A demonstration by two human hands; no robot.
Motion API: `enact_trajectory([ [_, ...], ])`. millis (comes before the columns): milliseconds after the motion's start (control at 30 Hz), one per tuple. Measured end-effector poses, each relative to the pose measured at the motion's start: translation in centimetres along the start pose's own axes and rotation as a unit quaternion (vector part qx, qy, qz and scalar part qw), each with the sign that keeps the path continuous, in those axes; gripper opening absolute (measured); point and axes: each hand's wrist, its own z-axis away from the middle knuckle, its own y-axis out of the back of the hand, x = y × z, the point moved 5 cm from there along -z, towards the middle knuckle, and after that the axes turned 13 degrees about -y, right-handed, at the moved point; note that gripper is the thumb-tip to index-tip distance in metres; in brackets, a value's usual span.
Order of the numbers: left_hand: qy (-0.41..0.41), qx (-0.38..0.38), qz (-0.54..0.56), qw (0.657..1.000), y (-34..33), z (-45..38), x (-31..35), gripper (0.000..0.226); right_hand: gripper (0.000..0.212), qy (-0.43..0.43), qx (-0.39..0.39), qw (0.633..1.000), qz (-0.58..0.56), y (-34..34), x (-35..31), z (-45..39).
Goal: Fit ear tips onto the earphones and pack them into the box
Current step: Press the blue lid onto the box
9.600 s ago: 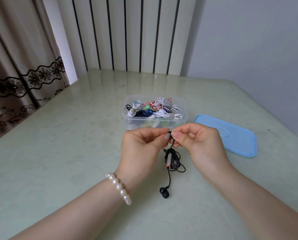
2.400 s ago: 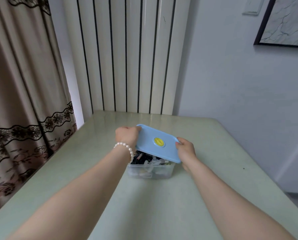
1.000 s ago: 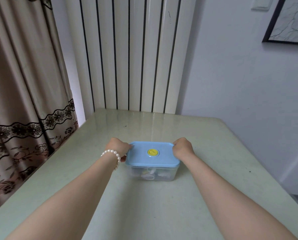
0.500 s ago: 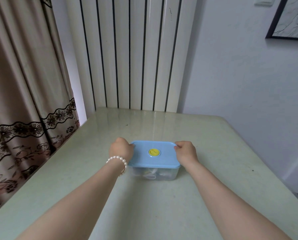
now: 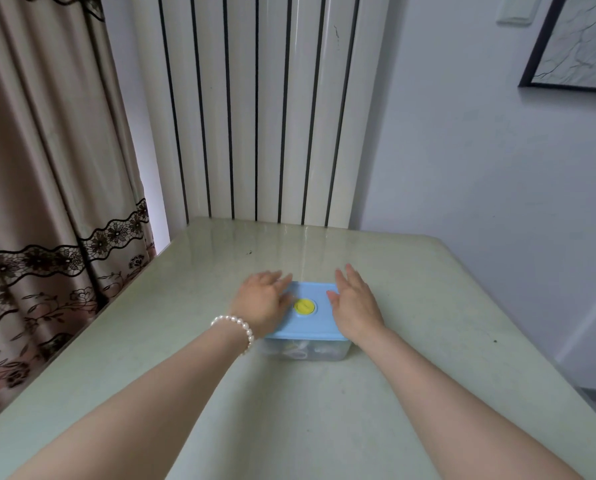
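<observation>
A clear plastic box (image 5: 324,352) stands in the middle of the table with its blue lid (image 5: 307,326) on top; the lid has a round yellow valve (image 5: 304,306). Through the front wall I make out white earphone cables, blurred. My left hand (image 5: 262,301), with a pearl bracelet at the wrist, lies flat on the lid's left side, fingers straight. My right hand (image 5: 356,303) lies flat on the lid's right side, fingers straight and pointing away from me. Neither hand holds anything.
The pale green table (image 5: 220,393) runs back to a white ribbed radiator (image 5: 265,109). A beige curtain with black lace trim (image 5: 47,202) hangs at the left edge. A white wall and a framed picture (image 5: 580,39) are on the right.
The earphones went into the box and the lid came down on it. In the last half second both hands left the lid's side edges and spread flat on its top.
</observation>
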Motion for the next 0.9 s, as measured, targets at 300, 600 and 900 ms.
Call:
enact_trajectory([
  [300, -0.027, -0.160, -0.035, 0.986, -1.8, 1.1, 1.6, 0.077, 0.055, 0.045, -0.089, 0.986, 0.131, -2.5, -0.4, 1.0],
  [600, -0.045, -0.123, -0.038, 0.991, -1.6, 1.1, 1.5, 0.105, 0.056, 0.060, -0.075, 0.988, 0.125, -2.5, -0.7, 1.1],
  [900, -0.035, -0.088, -0.021, 0.995, -1.0, 1.5, 1.9, 0.096, 0.056, 0.019, -0.090, 0.995, 0.048, -1.2, -0.3, 2.7],
])
